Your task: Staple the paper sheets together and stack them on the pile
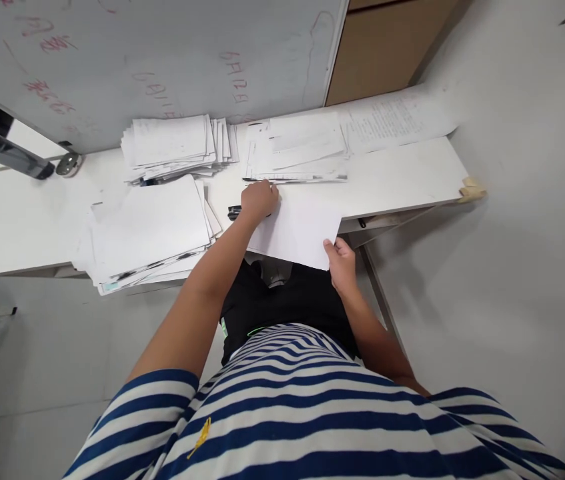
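Note:
A white sheet of paper [299, 227] lies at the front of the table and sticks out past its edge. My right hand [342, 263] grips its near right corner, thumb on top and fingers below. Over the sheet's far left corner, my left hand [259, 200] is closed with curled fingers; what is in them is hidden. Beneath that wrist, a black object [235, 212], perhaps a stapler, shows only in part. Just beyond the left hand lies a spread of printed papers [302, 143].
Two paper stacks, one near [152, 220] and one far [169, 143], stand on the left of the white table [407, 177]. A whiteboard [172, 53] with red writing rises behind. At right, a long printed sheet [392, 120] reaches the wall; yellowish tape [472, 190] wraps the table corner.

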